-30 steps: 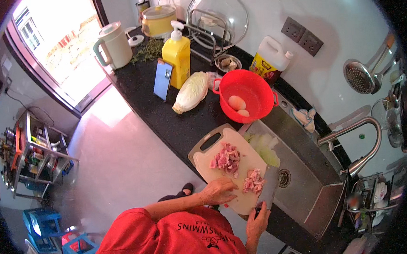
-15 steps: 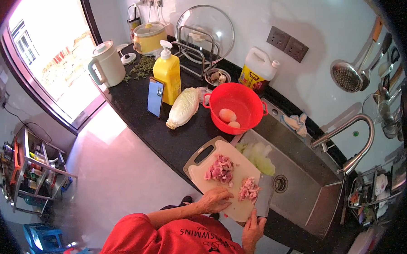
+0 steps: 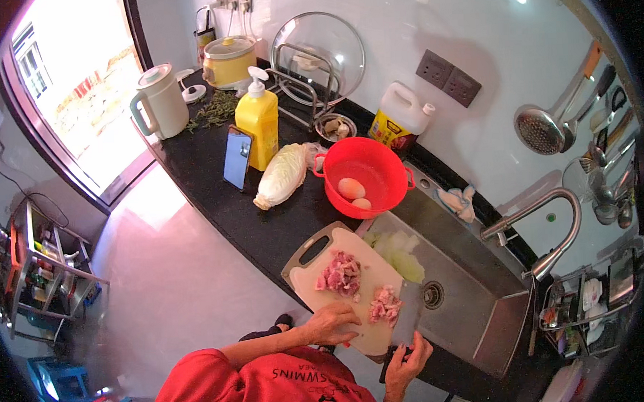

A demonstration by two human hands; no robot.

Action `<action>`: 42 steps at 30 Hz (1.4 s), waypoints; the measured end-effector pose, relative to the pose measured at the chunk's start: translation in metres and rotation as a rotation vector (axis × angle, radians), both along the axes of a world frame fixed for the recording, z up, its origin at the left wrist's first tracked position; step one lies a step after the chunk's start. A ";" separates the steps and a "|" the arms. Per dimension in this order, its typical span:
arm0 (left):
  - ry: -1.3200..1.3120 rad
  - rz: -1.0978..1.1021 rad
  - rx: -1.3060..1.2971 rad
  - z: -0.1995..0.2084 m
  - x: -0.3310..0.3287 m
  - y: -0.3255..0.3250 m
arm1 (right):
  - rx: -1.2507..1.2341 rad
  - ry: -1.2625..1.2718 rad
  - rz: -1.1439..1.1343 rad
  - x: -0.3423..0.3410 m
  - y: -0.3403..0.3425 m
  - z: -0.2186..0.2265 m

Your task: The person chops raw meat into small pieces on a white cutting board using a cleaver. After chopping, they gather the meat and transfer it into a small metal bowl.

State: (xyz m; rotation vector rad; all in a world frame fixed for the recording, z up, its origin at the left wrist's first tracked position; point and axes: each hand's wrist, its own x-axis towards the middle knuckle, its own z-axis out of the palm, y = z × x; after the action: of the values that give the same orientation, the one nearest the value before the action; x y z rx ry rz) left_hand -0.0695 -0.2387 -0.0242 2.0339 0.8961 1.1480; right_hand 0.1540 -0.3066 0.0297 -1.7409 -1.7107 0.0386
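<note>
A pale cutting board (image 3: 371,267) with a grey handle end lies across the counter edge and the sink's near rim. On it are two heaps of cut raw meat, a larger pink-red heap (image 3: 339,273) and a smaller paler heap (image 3: 385,304). My left hand (image 3: 333,323) rests at the board's near edge, fingers loosely bent and slightly apart. A cleaver (image 3: 408,312) lies along the board's right side, its blade beside the smaller heap. Around its dark handle my right hand (image 3: 408,361) is loosely closed, the thumb raised; part of the grip is hidden.
Pale green leaves (image 3: 396,254) lie in the steel sink (image 3: 459,303), behind the board. A red colander (image 3: 367,172) holds two egg-like objects. Beyond the board are a napa cabbage (image 3: 281,175), a propped phone (image 3: 237,159) and a yellow pump bottle (image 3: 258,128). A faucet (image 3: 570,215) arches at right.
My right hand has shifted on the cleaver's handle, and more of the dark handle shows. The view has moved slightly. Both meat heaps look the same.
</note>
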 end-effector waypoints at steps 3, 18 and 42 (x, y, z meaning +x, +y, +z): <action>-0.005 -0.025 0.006 0.004 -0.001 0.003 | -0.029 0.073 -0.008 -0.012 -0.001 0.003; 0.044 -0.059 -0.005 -0.013 -0.002 0.004 | 0.068 0.120 -0.058 -0.057 -0.012 0.016; 0.145 0.251 0.070 -0.008 0.030 -0.010 | 0.178 0.226 -0.420 0.040 -0.171 0.004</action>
State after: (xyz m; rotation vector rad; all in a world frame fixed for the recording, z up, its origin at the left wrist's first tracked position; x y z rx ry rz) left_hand -0.0395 -0.2484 -0.0317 2.1275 1.2274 1.1885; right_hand 0.1944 -0.4778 0.0342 -1.8482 -1.1302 -0.0979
